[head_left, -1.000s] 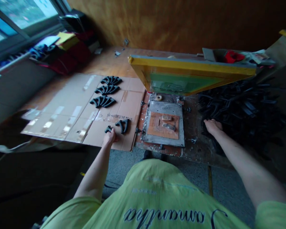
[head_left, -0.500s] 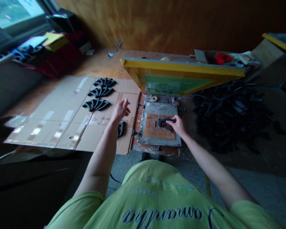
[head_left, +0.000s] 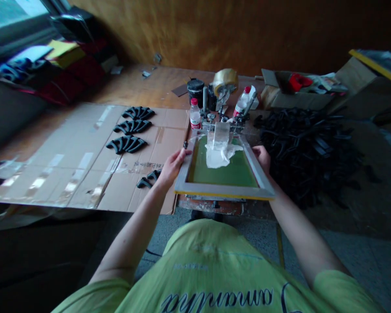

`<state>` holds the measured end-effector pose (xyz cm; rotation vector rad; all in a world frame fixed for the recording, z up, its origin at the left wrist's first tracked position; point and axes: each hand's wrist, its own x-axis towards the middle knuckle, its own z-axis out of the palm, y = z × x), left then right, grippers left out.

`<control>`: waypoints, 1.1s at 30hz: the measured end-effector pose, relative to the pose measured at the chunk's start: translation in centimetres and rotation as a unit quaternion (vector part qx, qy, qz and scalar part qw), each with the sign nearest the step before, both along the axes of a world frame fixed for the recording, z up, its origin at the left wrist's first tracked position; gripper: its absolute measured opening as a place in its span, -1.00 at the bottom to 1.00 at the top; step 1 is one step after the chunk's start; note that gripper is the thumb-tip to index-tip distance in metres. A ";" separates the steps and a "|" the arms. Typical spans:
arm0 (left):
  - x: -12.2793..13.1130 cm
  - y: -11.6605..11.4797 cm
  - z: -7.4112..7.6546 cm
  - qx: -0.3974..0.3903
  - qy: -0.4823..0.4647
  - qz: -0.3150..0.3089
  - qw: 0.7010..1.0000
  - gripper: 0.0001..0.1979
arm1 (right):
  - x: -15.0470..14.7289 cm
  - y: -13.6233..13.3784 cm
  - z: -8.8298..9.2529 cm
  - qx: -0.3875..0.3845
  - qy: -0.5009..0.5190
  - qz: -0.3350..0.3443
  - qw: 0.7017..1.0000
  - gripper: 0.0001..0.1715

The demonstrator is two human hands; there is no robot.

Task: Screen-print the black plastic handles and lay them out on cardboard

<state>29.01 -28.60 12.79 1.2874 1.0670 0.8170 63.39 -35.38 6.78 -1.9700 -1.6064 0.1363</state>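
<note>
A screen-printing frame (head_left: 224, 190) with green mesh lies lowered over the print bed, white ink (head_left: 219, 155) and a squeegee (head_left: 221, 132) resting on the mesh. My left hand (head_left: 171, 165) grips the frame's left rail. My right hand (head_left: 262, 157) holds the right rail. Just left of my left hand, two small black curved parts (head_left: 149, 178) lie on the flattened cardboard (head_left: 84, 161).
Three rows of black curved parts (head_left: 127, 143) lie farther back on the cardboard. A big heap of black parts (head_left: 308, 148) fills the right. Bottles (head_left: 194, 116), a black tub (head_left: 195, 89) and a tape roll (head_left: 226, 80) stand behind the frame. An open box (head_left: 289, 93) sits at back right.
The raised frame has come down flat over the bed. My right hand left the black part on the bed and took the right rail; my left hand moved onto the left rail.
</note>
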 end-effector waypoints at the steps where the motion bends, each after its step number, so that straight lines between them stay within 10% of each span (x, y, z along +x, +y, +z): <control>1: -0.3 -0.9 -1.7 -0.031 0.013 -0.004 0.999 -0.38 | 0.2 0.7 0.9 0.015 0.007 -0.011 1.000 -0.59; 5: -0.6 -2.4 -7.4 -0.073 0.088 0.003 0.993 -0.17 | -3.2 4.2 3.8 0.055 -0.021 0.059 0.997 -0.45; 9: -0.5 -2.1 -9.6 -0.044 0.167 0.011 0.985 -0.22 | -8.1 5.8 3.8 -0.044 -0.120 0.136 0.982 -0.56; 13: -0.7 -1.6 -10.0 -0.031 0.192 0.002 0.981 -0.27 | -9.9 3.1 2.3 -0.116 -0.165 0.204 0.958 -0.92; 19: -0.7 -1.5 -10.2 -0.042 0.183 0.010 0.982 -0.29 | -8.4 -0.3 3.4 -0.111 -0.180 0.386 0.898 -0.88; 33: -0.6 -1.6 -8.7 -0.090 0.116 -0.004 0.989 -0.20 | -9.5 0.5 3.5 -0.067 -0.123 0.251 0.958 -0.80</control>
